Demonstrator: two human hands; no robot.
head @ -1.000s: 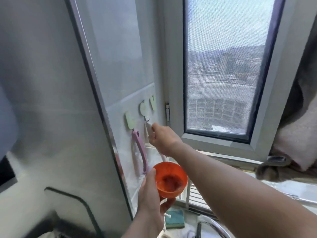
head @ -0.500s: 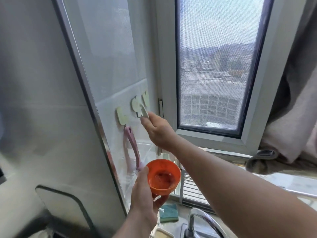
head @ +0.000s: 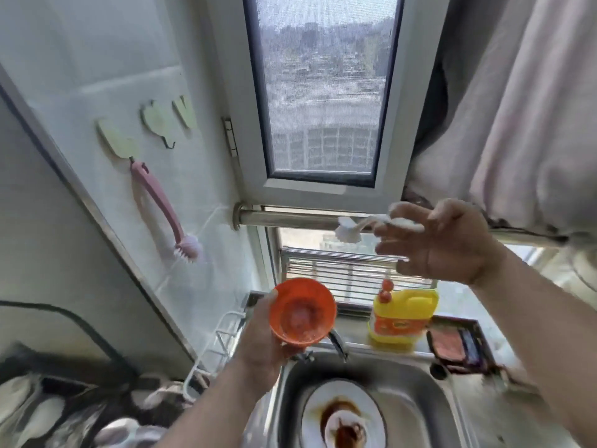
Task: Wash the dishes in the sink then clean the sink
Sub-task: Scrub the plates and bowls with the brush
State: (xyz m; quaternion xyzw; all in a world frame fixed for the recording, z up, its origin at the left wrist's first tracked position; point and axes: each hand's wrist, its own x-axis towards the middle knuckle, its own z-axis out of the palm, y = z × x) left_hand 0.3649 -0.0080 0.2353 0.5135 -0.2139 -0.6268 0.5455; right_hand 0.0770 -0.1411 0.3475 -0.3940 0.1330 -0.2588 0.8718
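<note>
My left hand (head: 262, 342) holds a small orange bowl (head: 302, 313) above the left rim of the steel sink (head: 416, 392); the bowl's inside is smeared and wet. My right hand (head: 452, 242) is raised in front of the window rail, fingers loosely around the handle of a white dish brush (head: 349, 232) whose bristle head points left. In the sink lies a white plate (head: 311, 412) with brown sauce and a small dish on it. The tap (head: 337, 345) is partly hidden behind the bowl.
A pink brush (head: 161, 205) hangs from a wall hook (head: 168, 144) at left. A yellow detergent bottle (head: 402, 315) and a dark tray (head: 458, 345) stand on the ledge behind the sink. A white wire rack (head: 223, 334) and dishes sit at lower left. A curtain (head: 517, 108) hangs at right.
My right hand has lifted the white brush off the wall hook and carried it right, in front of the window rail. The view has tilted down and the sink now shows.
</note>
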